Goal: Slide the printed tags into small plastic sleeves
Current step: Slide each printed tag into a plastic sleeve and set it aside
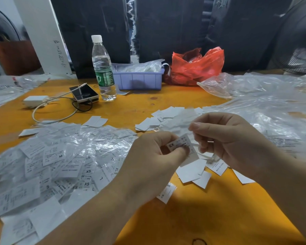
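We have a big heap of sleeved white printed tags (60, 167) done, loose white paper tags (193, 172) remain, and our left hand (154, 154) pinches one XS tag (179, 145) while the right hand (224, 138) pinches a thin clear plastic sleeve (182, 121).

Tag (181, 144) print blurred, fan (300, 41) cut by right edge

Left hand (154, 152) and right hand (224, 138) meet mid-frame, fingers curled in pinches, forearms angled inward.
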